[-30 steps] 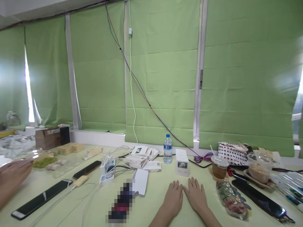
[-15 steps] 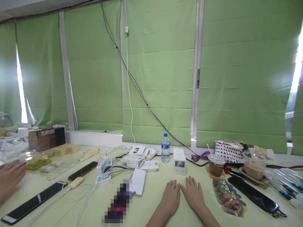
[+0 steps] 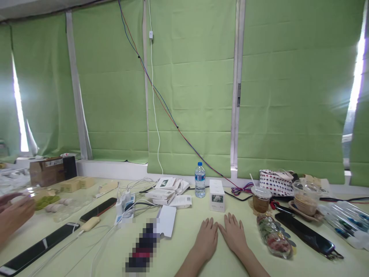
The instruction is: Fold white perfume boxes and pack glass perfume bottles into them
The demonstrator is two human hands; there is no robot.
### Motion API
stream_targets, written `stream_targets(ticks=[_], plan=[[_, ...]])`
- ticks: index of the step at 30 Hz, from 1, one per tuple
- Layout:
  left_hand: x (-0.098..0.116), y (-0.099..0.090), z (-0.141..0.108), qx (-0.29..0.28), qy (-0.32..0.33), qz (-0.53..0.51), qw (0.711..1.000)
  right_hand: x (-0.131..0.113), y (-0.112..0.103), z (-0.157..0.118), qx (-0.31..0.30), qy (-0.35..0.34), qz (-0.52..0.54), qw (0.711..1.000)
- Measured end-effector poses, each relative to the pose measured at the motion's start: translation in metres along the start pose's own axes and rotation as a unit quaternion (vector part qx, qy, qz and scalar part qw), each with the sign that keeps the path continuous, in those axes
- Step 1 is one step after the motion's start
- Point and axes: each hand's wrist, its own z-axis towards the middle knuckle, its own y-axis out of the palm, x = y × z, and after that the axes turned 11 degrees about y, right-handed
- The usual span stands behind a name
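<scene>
My left hand [image 3: 205, 239] lies palm down on the pale table [image 3: 173, 257], fingers stretched forward. Beside it my right hand [image 3: 233, 234] rests flat too, its fingers a little spread, and the thumbs nearly meet. Neither hand holds anything. Just beyond the fingertips stands a small white box [image 3: 217, 196] with a picture on its front. A water bottle [image 3: 200, 180] with a blue cap is behind and left of that box. To the left lies a white card or flat box piece [image 3: 166, 221].
Left are white boxes [image 3: 164, 194], a charging block with cables [image 3: 123, 206], phones [image 3: 40, 246], and another person's hands [image 3: 17, 211]. Right are a drink cup [image 3: 261, 200], clear wrapped items [image 3: 273, 236], a black strap-like item [image 3: 305, 234] and a patterned pouch [image 3: 275, 181].
The view has shifted slightly, so most things sit a little farther left. My hands stay flat on the table. At the far left, the other person's hands have moved closer into view.
</scene>
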Motion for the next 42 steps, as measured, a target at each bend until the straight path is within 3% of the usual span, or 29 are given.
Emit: stream_targets(ticks=[4, 7, 9, 12, 14, 18, 22, 35, 39, 42], plan=[[0.005, -0.019, 0.002, 0.032, -0.001, 0.026, 0.999, 0.000, -0.001, 0.000, 0.006, -0.001, -0.006, 1.000], [-0.010, -0.056, 0.002, 0.077, -0.008, 0.063, 0.995, -0.001, -0.002, 0.000, 0.010, -0.003, -0.011, 1.000], [-0.034, -0.089, -0.003, 0.093, -0.047, 0.163, 0.981, -0.001, -0.002, 0.000, 0.014, -0.005, -0.012, 1.000], [-0.083, -0.130, -0.016, 0.099, -0.110, 0.197, 0.969, -0.003, -0.002, 0.000, 0.019, -0.001, -0.012, 1.000], [-0.116, -0.146, -0.025, 0.083, -0.143, 0.208, 0.964, -0.004, -0.002, 0.000, 0.019, 0.004, -0.011, 1.000], [-0.160, -0.148, -0.037, 0.031, -0.182, 0.203, 0.962, -0.004, 0.000, 0.001, 0.013, 0.008, -0.002, 1.000], [-0.174, -0.135, -0.034, 0.014, -0.190, 0.194, 0.962, -0.003, 0.001, 0.003, 0.009, 0.008, 0.004, 1.000], [-0.173, -0.129, -0.014, 0.073, -0.147, 0.157, 0.974, -0.002, -0.003, 0.002, -0.001, 0.009, 0.016, 1.000], [-0.169, -0.147, -0.009, 0.137, -0.116, 0.131, 0.975, -0.002, -0.005, 0.001, -0.002, 0.012, 0.021, 1.000], [-0.157, -0.171, -0.007, 0.226, -0.094, 0.114, 0.963, -0.002, -0.005, 0.002, -0.003, 0.014, 0.025, 1.000]])
